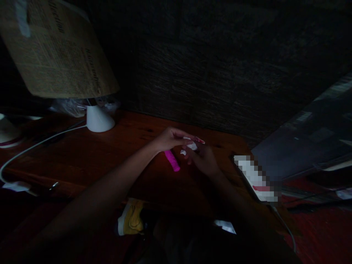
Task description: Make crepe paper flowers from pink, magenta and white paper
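Observation:
Just over the wooden table, my left hand reaches in with its fingers stretched to the right and its thumb against a crumpled white tissue. A small patch of red shows at its fingertips; what it is I cannot make out. From the right, my right hand meets it, fingers bent and closed on the same tissue. Part of the tissue is hidden between the two hands. A bright pink, narrow, soft-looking item lies on the table just below my left wrist.
A lamp with a newsprint shade and white cone base stands left, its white cable trailing along the wooden table. At the right edge lies a blurred-out flat device with a cable. A dark wall rises behind. A yellow shoe shows below.

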`<act>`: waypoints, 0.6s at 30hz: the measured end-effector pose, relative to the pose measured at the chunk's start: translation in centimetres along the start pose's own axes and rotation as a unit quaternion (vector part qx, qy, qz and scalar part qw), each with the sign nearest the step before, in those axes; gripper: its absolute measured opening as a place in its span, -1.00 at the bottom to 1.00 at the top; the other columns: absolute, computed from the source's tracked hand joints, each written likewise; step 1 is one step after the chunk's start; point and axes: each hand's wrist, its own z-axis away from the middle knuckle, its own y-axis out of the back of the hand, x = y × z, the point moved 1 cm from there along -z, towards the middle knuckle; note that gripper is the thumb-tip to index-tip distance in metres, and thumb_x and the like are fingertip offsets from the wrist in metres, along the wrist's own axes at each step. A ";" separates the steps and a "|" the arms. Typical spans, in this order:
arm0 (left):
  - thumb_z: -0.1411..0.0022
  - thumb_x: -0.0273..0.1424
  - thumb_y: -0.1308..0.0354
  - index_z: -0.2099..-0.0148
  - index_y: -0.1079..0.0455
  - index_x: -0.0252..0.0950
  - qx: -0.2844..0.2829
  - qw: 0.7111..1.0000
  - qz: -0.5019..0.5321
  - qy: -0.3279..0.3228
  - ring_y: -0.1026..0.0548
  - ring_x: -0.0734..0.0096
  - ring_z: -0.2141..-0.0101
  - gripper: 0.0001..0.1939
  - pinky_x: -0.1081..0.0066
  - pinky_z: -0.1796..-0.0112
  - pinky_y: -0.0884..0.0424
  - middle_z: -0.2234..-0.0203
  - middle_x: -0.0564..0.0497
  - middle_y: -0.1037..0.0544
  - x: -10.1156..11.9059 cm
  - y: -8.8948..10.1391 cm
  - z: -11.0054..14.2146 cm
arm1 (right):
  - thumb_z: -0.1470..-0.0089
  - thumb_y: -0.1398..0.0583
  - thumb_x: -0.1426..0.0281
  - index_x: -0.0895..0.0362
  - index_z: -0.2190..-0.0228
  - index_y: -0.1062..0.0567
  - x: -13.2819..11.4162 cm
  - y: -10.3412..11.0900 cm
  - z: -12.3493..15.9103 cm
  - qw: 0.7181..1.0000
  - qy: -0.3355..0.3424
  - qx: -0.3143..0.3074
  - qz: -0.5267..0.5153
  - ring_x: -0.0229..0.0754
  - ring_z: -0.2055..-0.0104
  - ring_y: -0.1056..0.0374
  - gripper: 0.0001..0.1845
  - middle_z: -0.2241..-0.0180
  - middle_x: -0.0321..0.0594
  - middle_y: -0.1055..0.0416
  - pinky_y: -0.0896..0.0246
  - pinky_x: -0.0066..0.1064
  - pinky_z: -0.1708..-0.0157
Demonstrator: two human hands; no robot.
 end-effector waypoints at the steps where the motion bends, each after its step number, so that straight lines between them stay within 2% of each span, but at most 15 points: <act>1: 0.00 -0.42 -0.39 0.18 -0.60 -0.33 0.004 1.000 0.002 -0.001 -0.53 0.51 0.47 -0.73 0.46 0.36 -0.45 0.39 -0.05 -0.66 -0.1 -0.1 0.0 | -0.12 -0.19 -0.01 0.14 0.40 -0.51 0.0 0.0 0.0 1.000 0.008 0.002 0.010 -0.21 0.66 -0.39 -0.55 0.58 -0.20 -0.52 -0.26 -0.41 0.62; 6: -0.03 -0.36 -0.38 0.15 -0.60 -0.34 0.026 0.999 0.001 -0.021 -0.58 0.43 0.37 -0.70 0.44 0.30 -0.47 0.31 -0.09 -0.67 0.4 -0.6 0.1 | -0.15 -0.16 -0.01 0.15 0.38 -0.54 -0.3 0.3 0.2 0.997 0.029 0.033 0.066 -0.18 0.63 -0.42 -0.53 0.61 -0.21 -0.51 -0.29 -0.40 0.55; 10: -0.14 -0.26 -0.31 0.11 -0.60 -0.33 0.021 0.999 0.013 -0.025 -0.58 0.36 0.21 -0.69 0.39 0.15 -0.45 0.23 -0.10 -0.66 0.9 -0.7 0.2 | -0.12 -0.19 -0.01 0.16 0.17 -0.54 -0.2 0.6 0.1 0.993 0.028 0.090 0.075 -0.16 0.62 -0.43 -0.50 0.50 -0.18 -0.58 -0.30 -0.39 0.57; 14: -0.11 -0.32 -0.34 0.03 -0.56 -0.30 0.016 1.000 0.022 -0.014 -0.57 0.42 0.26 -0.64 0.40 0.15 -0.44 0.23 -0.08 -0.66 0.5 -0.6 0.0 | -0.12 -0.20 0.02 0.17 0.20 -0.57 0.2 0.8 0.0 0.988 0.033 0.109 0.103 -0.12 0.58 -0.45 -0.53 0.49 -0.17 -0.58 -0.31 -0.37 0.53; 18: -0.04 -0.36 -0.38 0.01 -0.54 -0.30 0.013 1.000 0.016 0.003 -0.57 0.44 0.30 -0.58 0.39 0.18 -0.45 0.22 -0.09 -0.66 0.2 -0.2 0.0 | -0.16 -0.16 0.03 0.17 0.21 -0.57 0.2 0.7 0.1 0.990 0.044 0.088 0.105 -0.12 0.58 -0.46 -0.53 0.53 -0.18 -0.57 -0.30 -0.37 0.52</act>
